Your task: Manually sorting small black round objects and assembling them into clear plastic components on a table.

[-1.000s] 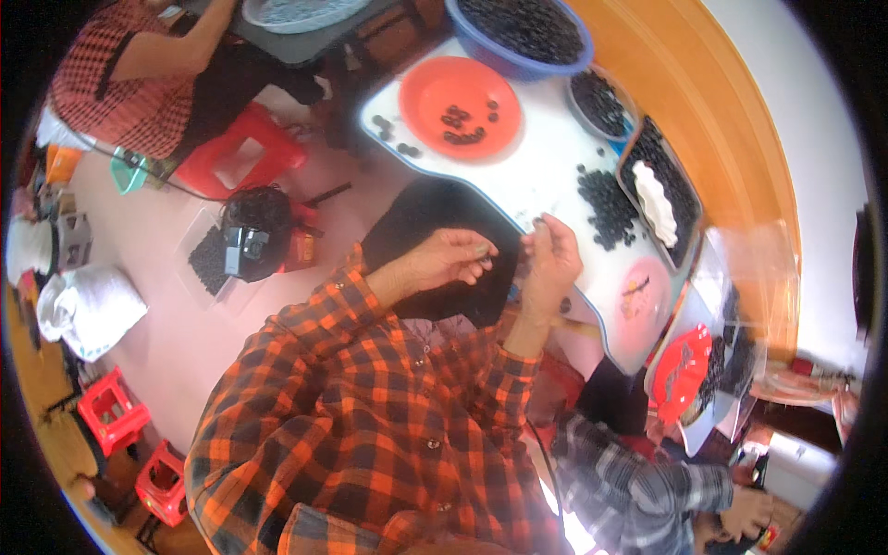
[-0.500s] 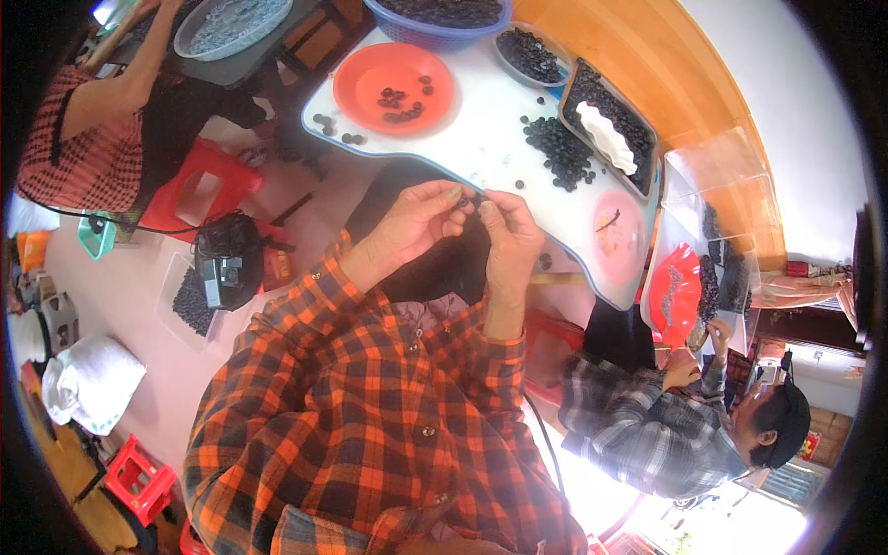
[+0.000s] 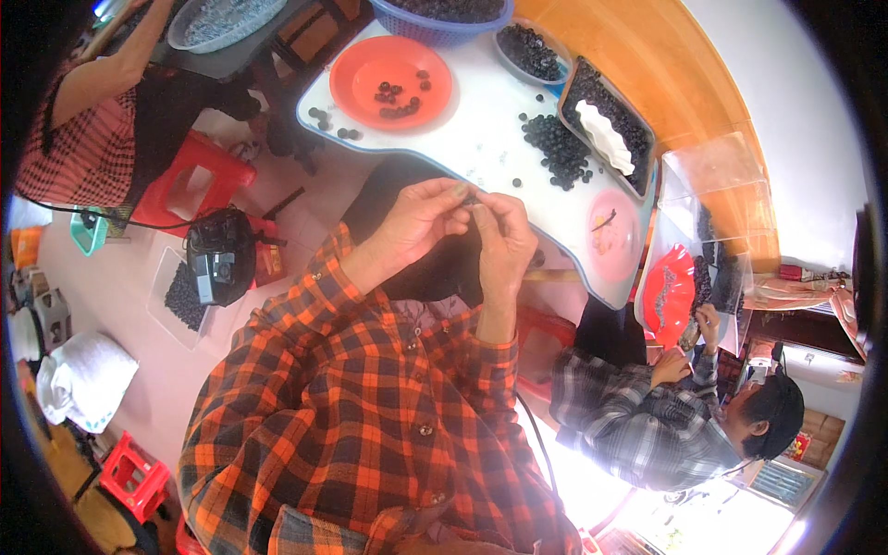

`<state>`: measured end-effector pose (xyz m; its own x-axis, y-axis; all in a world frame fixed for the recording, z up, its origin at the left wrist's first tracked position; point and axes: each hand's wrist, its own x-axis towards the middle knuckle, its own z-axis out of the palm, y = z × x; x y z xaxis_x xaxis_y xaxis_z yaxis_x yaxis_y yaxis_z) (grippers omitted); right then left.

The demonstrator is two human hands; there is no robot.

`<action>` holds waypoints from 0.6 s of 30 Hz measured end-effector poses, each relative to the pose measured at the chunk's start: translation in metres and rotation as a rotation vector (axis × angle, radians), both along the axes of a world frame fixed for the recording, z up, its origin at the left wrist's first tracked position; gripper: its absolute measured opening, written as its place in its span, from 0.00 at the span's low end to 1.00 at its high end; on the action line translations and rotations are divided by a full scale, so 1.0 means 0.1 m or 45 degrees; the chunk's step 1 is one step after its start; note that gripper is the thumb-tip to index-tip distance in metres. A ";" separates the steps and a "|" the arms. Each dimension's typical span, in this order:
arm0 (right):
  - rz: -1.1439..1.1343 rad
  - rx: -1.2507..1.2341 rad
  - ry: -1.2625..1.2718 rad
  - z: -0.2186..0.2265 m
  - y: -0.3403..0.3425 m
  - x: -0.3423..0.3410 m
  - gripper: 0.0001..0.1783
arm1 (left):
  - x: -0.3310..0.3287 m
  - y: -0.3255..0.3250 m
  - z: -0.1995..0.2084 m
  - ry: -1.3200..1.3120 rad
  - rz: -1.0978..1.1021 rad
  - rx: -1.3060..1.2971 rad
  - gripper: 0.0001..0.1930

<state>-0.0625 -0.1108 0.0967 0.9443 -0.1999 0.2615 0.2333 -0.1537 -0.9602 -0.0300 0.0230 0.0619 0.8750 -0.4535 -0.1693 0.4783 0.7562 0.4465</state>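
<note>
Both hands meet in front of my chest, just off the near edge of the white table (image 3: pixel 481 129). My left hand (image 3: pixel 421 227) pinches a small dark piece (image 3: pixel 472 199) between thumb and forefinger. My right hand (image 3: pixel 504 242) is closed on the same piece from the other side, and the fingertips hide most of it. Beyond my hands, an orange-red basin (image 3: pixel 356 88) holds several small black round pieces (image 3: pixel 400 111). To its right lies a loose heap of similar black round pieces (image 3: pixel 555 148).
A blue basket (image 3: pixel 442 28), a grey bowl (image 3: pixel 532 55) and a tray (image 3: pixel 606 116) hold dark pieces. A pink plate (image 3: pixel 615 236) sits at the table's right end. One co-worker (image 3: pixel 666 416) handles things near a red dish (image 3: pixel 668 296); another person (image 3: pixel 88 139) is at left.
The view has shifted slightly. My fingers have drawn closer together around the small dark piece, which shows less than before. The right co-worker's hands stay near the red dish.
</note>
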 end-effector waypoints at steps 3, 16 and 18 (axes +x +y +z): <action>-0.041 -0.125 -0.044 -0.01 -0.02 0.01 0.07 | -0.01 -0.05 0.01 0.044 0.018 0.069 0.12; -0.141 -0.443 -0.111 0.01 -0.08 0.05 0.06 | 0.04 -0.10 -0.03 -0.017 -0.005 0.104 0.13; -0.154 -0.521 -0.123 0.03 -0.08 0.05 0.06 | 0.03 -0.10 0.01 -0.058 -0.023 0.195 0.13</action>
<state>-0.0575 -0.1187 0.0998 0.8876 -0.1694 0.4283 0.2761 -0.5486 -0.7892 -0.0272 0.0132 0.0626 0.8753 -0.4411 -0.1981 0.4679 0.6693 0.5772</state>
